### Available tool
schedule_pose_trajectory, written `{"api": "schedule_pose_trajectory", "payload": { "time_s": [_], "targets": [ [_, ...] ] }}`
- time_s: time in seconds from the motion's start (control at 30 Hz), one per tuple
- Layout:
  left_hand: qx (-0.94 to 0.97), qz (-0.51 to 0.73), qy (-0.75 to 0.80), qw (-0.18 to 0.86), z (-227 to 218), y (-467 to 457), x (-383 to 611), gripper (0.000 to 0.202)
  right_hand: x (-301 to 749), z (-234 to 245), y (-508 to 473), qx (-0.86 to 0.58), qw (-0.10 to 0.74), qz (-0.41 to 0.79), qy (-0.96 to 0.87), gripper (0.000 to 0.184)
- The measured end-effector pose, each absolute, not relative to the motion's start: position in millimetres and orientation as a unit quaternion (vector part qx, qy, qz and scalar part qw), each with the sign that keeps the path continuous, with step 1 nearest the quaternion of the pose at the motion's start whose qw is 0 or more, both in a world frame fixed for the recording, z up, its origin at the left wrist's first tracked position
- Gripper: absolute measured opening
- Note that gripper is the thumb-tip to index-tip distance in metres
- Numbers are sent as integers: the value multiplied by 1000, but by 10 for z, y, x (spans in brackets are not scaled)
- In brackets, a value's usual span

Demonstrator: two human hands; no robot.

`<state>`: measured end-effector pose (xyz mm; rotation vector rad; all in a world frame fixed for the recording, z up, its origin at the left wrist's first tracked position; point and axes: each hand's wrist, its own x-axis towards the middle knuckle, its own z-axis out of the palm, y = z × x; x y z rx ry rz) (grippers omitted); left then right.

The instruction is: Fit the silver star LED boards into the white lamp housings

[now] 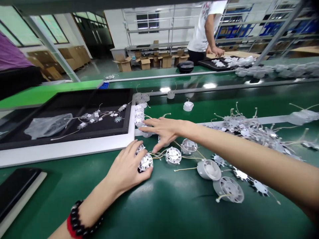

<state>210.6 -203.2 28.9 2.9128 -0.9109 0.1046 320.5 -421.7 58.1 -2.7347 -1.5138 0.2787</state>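
My left hand [129, 163] is curled round a small round fan [146, 162] on the green table, its thumb at the near side. A second fan [140, 149] shows partly under the same fingers. My right hand [165, 129] reaches across with fingers spread, over a fan [147, 132] at the near end of a row beside the tray; whether it touches that one I cannot tell. Just right of my hands stand more fans [173, 156] with thin white wires. Two clear plastic housings [208, 169] lie further right, one tipped on its side.
A white-edged black tray [124, 143] holds a plastic bag [48, 125] and star-shaped metal plates [91, 116]. More plates are heaped [249, 127] under my right forearm. A dark phone-like slab [18, 189] lies near left. Beyond the belt [159, 108], a person in white [205, 30] handles parts.
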Motion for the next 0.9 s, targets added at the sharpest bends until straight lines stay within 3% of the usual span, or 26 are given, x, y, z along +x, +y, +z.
{"api": "schedule_pose_trajectory", "payload": {
  "time_s": [0.1,0.3,0.53,0.7,0.9],
  "targets": [
    [957,45,-283,42,255,-1896,1918,43,3201,517,-4219,-863,-10,77,-499,101],
    [966,47,-254,12,213,-1694,1778,48,3150,493,-4571,-869,-30,90,-486,109],
    [974,40,-220,-41,232,-1746,1743,52,3135,361,-4582,-898,3,47,-438,92],
    [982,26,-170,-83,321,-1850,1706,47,3052,363,-4543,-909,6,27,-416,68],
    [980,64,-185,-34,323,-1776,1711,43,2990,409,-4633,-940,0,12,-341,84]
  ]
}}
